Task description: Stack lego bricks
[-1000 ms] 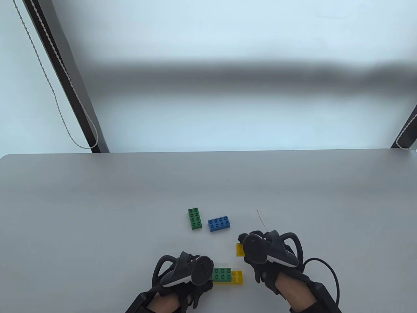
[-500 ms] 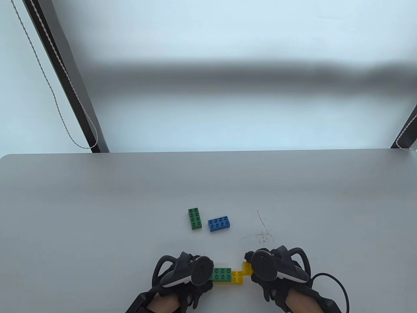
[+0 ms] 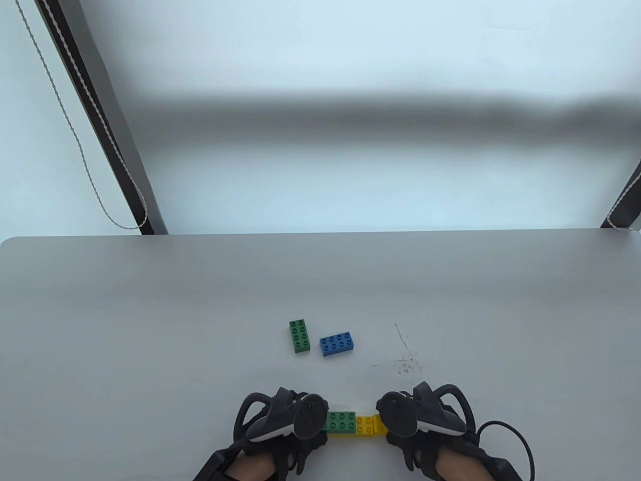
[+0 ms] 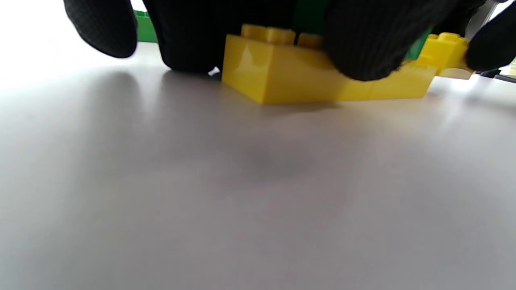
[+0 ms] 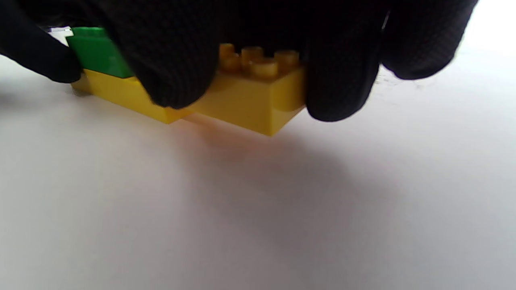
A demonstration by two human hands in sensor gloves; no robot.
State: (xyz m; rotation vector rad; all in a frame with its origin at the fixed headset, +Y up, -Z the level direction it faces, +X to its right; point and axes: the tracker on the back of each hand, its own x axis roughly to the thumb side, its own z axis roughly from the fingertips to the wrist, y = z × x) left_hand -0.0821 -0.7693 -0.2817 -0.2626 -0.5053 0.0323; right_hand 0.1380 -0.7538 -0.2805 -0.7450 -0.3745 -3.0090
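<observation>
Five lego bricks are counted: two green [image 3: 299, 336] [image 3: 340, 421], two yellow [image 3: 364, 425] [image 3: 379, 423], one blue [image 3: 337, 343].

Black knit gloves [image 3: 295, 451], black-and-white trackers [image 3: 300, 420] (controller-like), bare wrists [image 3: 253, 466], black cable [image 3: 516, 441]

The right hand [image 3: 418, 418] moved toward the near edge of the table [image 3: 150, 310] and to the left, carrying a small yellow brick [image 3: 379, 424]. It brought that brick away from the scratched spot [image 3: 403, 363] and over to the end of the long yellow brick [image 3: 364, 426] held by the left hand [image 3: 283, 418]. The small yellow brick came to sit against that end, lifted a little off the table in the right wrist view. The right hand's fingers [image 5: 338, 80] gripped it from both sides.
</observation>
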